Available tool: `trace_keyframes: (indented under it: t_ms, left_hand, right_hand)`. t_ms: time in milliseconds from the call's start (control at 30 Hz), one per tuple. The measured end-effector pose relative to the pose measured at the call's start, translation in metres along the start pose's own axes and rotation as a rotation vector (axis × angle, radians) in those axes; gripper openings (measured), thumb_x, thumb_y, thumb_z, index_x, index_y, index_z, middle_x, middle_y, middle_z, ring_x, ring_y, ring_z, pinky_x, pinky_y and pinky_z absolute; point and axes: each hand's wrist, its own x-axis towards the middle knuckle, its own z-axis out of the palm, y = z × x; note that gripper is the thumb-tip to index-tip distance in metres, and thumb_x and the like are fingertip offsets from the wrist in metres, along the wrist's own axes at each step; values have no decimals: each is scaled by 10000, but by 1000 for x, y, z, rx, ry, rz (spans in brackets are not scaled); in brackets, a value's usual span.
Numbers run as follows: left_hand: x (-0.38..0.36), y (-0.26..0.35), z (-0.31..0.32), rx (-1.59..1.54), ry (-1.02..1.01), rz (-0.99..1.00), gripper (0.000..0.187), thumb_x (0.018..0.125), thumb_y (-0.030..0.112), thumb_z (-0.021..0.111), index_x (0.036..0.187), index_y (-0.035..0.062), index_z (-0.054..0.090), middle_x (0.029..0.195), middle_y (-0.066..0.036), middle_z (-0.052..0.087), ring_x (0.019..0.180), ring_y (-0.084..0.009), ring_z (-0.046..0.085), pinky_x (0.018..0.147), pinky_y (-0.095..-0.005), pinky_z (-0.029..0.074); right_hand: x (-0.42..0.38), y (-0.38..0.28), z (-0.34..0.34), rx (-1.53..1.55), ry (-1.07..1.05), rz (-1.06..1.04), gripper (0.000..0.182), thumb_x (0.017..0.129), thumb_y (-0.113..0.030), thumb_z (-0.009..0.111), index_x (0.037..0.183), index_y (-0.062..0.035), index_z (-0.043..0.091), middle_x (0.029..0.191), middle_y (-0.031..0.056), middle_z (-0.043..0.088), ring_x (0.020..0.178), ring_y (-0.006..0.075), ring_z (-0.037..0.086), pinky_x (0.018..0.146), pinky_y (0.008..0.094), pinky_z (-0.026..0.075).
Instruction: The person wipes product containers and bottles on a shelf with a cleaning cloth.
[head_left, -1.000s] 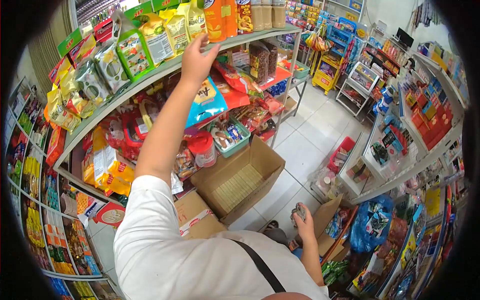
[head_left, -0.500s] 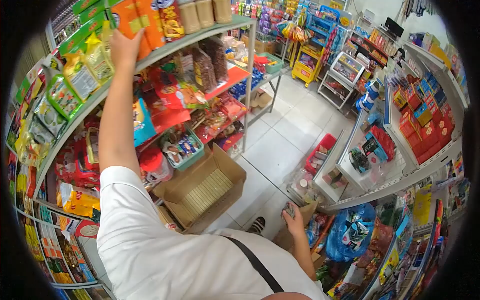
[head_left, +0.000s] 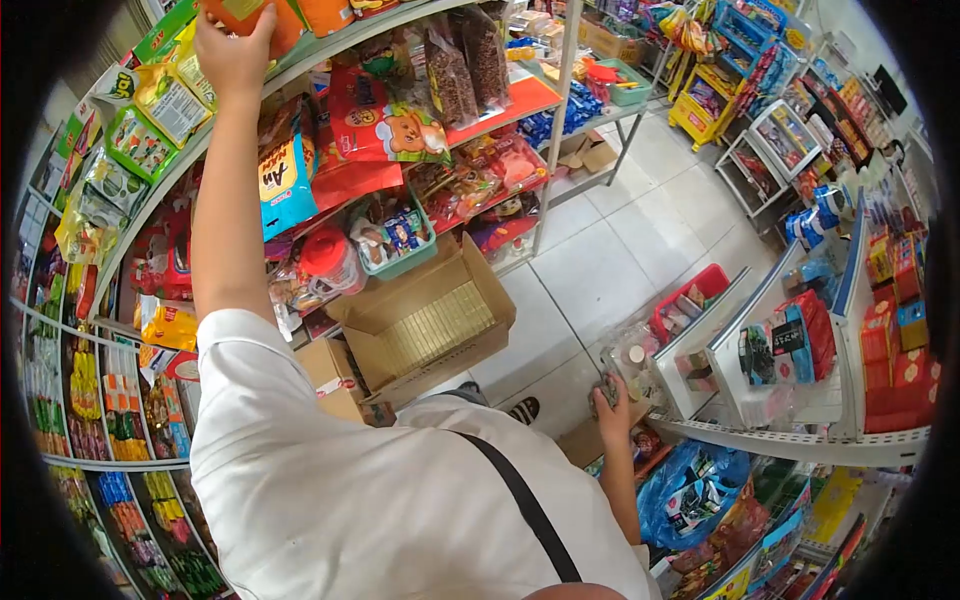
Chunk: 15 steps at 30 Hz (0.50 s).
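Note:
My left hand reaches up to the top shelf at the upper left. Its thumb and fingers are around an orange packet, which is cut off by the top of the view. Green and yellow packets stand to the left of that hand; another orange packet stands to its right. Low on the right, my right hand is closed around a small, greyish crumpled thing, whose kind I cannot make out.
An open cardboard box with rows of pale packs sits on the floor by the shelf. Beside it are a red-lidded jar and a green basket. On the right stand white shelves, a red bin and a blue plastic bag.
The view has turned, so the shelf sits higher and the aisle further right. My left hand stays on the orange packet, which is tilted more now. The right hand keeps its hold.

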Motion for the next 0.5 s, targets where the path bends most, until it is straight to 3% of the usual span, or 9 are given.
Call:
trace_keyframes:
  t_ms: [133,233,300,333,367,400,433,467,500]
  left_hand:
    - [-30,3,-21,-590,69,-4,634,718,300,667,1194,9,365,1119,-97,482,997,-231,501,871,-354,391]
    - [-93,26,-48,-903,-92,-277,702,723,244,651,1275,31,272,1188,-98,434,1045,-227,480,898,-370,385]
    - [-171,6,-64,-1095,-450,-587,931,677,370,712,1349,38,160,1262,-89,372,1121,-221,421,934,-376,363]
    - [-197,16,-65,-1167,-660,-574,976,659,415,718,1356,36,148,1274,-91,367,1137,-216,414,945,-374,352]
    - [-219,32,-66,-1195,-796,-649,1001,647,412,721,1364,32,134,1286,-91,364,1164,-216,393,955,-375,340]
    - [-236,39,-64,-1369,-1100,-768,998,648,389,718,1369,30,130,1312,-92,339,1197,-218,360,981,-371,308]
    - [-267,43,-62,-1458,-1255,-879,980,651,353,715,1371,27,136,1331,-92,320,1224,-207,327,1002,-361,276]
    - [-281,59,-65,-1509,-1385,-915,962,653,313,717,1369,22,144,1340,-92,310,1241,-198,302,1018,-355,245]
    - [-310,58,-67,-1411,-1497,-867,954,645,257,718,1367,15,143,1343,-92,308,1253,-194,283,1026,-351,230]
  right_hand:
    - [20,-17,36,230,-67,68,405,776,-48,586,1163,-22,470,1061,99,525,897,157,528,765,262,438]
    - [35,-75,56,370,-41,83,421,770,-34,581,1173,-16,461,1059,90,528,891,148,530,763,257,440]
    - [38,-123,68,375,14,-25,434,763,-38,581,1178,-10,455,1067,93,528,916,160,525,788,270,432]
    - [41,-142,72,347,62,-132,444,758,-47,585,1180,-7,452,1076,101,526,941,174,521,812,283,423]
    - [43,-154,76,309,117,-239,455,753,-56,589,1182,-3,449,1084,108,525,966,187,517,836,296,414]
    - [43,-156,81,336,144,-253,482,735,-76,604,1185,-3,447,1116,128,510,1026,216,490,884,319,379]
    - [44,-158,85,360,173,-271,510,717,-97,620,1187,-3,445,1147,149,495,1086,244,463,932,341,344]
    - [46,-164,86,264,143,-351,552,684,-132,645,1184,-6,448,1210,175,452,1174,286,393,991,370,270]
    - [47,-182,89,163,105,-525,594,655,-142,694,1181,-12,450,1222,175,450,1173,315,398,986,380,290]
